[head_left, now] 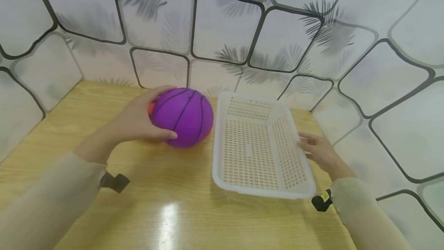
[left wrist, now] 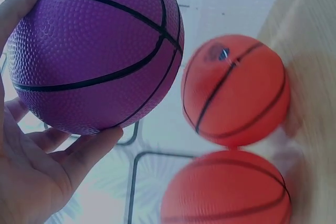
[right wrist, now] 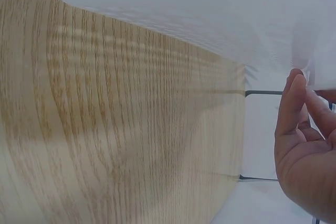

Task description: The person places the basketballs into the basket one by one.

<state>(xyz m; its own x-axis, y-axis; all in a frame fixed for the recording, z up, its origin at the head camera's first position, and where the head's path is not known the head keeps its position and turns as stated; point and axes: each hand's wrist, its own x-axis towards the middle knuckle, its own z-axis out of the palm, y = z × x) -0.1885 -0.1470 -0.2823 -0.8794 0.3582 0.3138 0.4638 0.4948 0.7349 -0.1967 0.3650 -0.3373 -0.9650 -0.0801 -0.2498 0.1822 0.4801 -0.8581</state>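
Note:
My left hand (head_left: 138,117) grips a purple toy basketball (head_left: 184,117) with black seam lines, thumb on one side and fingers on the other. The left wrist view shows that ball (left wrist: 100,51) raised off the table, apart from two red balls. One red ball (left wrist: 236,90) rests by the table surface and another red ball (left wrist: 226,190) sits beside it, cut off by the frame. The head view hides most of them behind hand and purple ball. At the right, my right hand (head_left: 319,151) holds the side rim of a white perforated plastic basket (head_left: 263,194), whose inside shows no contents.
A light wood-grain table (head_left: 145,203) lies under everything. Behind it and along both sides stands a pale wall covering (head_left: 225,26) with dark outlines and leaf prints. Each wrist carries a small black device (head_left: 114,182).

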